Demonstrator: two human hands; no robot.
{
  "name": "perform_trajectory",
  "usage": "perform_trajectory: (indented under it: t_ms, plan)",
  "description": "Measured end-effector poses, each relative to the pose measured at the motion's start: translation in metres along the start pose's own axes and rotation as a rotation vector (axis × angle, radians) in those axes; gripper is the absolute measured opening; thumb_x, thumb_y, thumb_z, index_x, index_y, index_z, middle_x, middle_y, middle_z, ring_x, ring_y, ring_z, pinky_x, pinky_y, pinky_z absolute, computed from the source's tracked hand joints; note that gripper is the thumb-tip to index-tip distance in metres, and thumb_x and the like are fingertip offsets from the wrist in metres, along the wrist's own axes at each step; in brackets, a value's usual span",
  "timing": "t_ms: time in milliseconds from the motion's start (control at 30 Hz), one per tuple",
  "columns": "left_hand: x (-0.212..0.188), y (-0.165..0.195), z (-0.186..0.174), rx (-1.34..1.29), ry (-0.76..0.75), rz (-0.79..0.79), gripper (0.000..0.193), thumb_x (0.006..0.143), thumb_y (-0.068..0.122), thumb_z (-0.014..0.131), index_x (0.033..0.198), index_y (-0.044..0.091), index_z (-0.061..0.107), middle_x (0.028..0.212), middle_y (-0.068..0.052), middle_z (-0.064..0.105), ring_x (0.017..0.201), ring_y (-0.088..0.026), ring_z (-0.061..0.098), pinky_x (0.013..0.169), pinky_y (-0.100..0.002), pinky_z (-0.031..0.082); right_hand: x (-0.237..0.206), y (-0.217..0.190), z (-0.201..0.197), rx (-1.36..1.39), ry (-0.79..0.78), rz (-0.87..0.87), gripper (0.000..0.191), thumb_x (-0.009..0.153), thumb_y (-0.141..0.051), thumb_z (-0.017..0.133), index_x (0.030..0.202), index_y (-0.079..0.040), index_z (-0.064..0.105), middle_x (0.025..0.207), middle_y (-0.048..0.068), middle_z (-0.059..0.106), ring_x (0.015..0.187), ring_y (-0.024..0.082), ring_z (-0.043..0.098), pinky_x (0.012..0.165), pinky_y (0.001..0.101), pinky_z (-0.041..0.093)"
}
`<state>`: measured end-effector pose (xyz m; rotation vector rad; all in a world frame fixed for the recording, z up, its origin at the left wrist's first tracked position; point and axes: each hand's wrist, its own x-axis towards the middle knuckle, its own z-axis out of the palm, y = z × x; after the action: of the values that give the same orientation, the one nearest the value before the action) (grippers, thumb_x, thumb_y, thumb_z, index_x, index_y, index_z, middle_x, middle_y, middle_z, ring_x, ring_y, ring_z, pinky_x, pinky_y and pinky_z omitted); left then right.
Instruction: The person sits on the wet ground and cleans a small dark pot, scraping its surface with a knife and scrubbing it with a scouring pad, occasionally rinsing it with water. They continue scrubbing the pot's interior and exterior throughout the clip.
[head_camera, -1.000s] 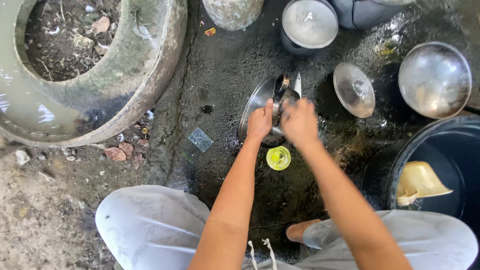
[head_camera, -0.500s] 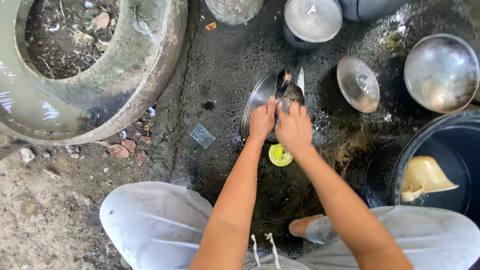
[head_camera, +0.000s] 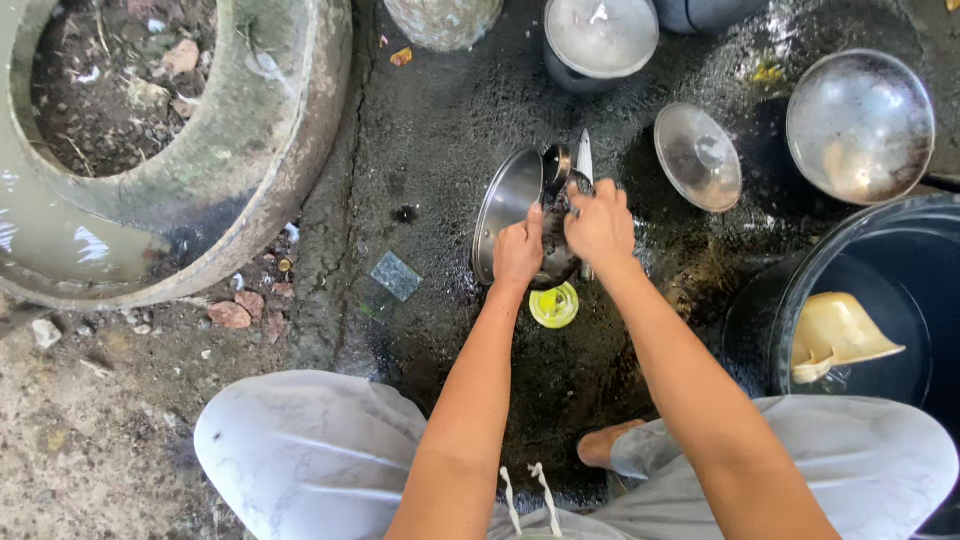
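Down on the wet dark ground, I am seeing the left hand (head_camera: 518, 250) curling its fingers shut around the lower rim of a steel pan (head_camera: 508, 208), which is standing tilted on its edge. Just right of it, the right hand (head_camera: 600, 225) is closing over a dark scrubbing wad (head_camera: 560, 200) and pressing it into the pan's hollow; how tightly it is clenching I cannot tell. A small yellow cup (head_camera: 553, 305) is sitting just below both hands. Farther right, a round steel lid (head_camera: 697, 156) and a large steel bowl (head_camera: 860, 125) are lying well apart from the hands.
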<state>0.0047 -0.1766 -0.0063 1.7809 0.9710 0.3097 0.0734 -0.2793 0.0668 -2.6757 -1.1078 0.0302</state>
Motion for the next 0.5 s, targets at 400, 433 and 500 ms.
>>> perform_trajectory:
  t_ms: [400, 433, 500]
  plan:
    - [-0.001, -0.002, 0.003, 0.020, -0.054, -0.026, 0.074, 0.103, 0.058, 0.035, 0.083, 0.000, 0.076, 0.085, -0.031, 0.070, 0.088, -0.052, 0.066, 0.087, -0.058, 0.048, 0.003, 0.005, 0.006, -0.008, 0.004, 0.001, 0.045, 0.084, -0.015, 0.069, 0.129, -0.017, 0.072, 0.113, 0.019, 0.056, 0.104, 0.040, 0.056, 0.083, 0.0488, 0.054]
    - [0.001, 0.000, 0.002, 0.001, -0.039, -0.006, 0.073, 0.103, 0.057, 0.036, 0.085, 0.000, 0.076, 0.085, -0.032, 0.070, 0.088, -0.053, 0.066, 0.085, -0.058, 0.047, 0.002, 0.005, 0.006, -0.027, 0.018, -0.054, 0.047, 0.082, -0.015, 0.068, 0.129, -0.016, 0.072, 0.113, 0.020, 0.056, 0.103, 0.040, 0.056, 0.082, 0.0482, 0.054]
    - [0.003, 0.002, 0.001, -0.024, -0.010, 0.008, 0.070, 0.101, 0.056, 0.037, 0.087, 0.001, 0.077, 0.086, -0.032, 0.068, 0.088, -0.054, 0.064, 0.083, -0.058, 0.047, 0.003, 0.003, 0.003, -0.038, 0.013, -0.111, 0.050, 0.080, -0.014, 0.069, 0.129, -0.015, 0.072, 0.114, 0.020, 0.056, 0.102, 0.040, 0.056, 0.082, 0.0477, 0.054]
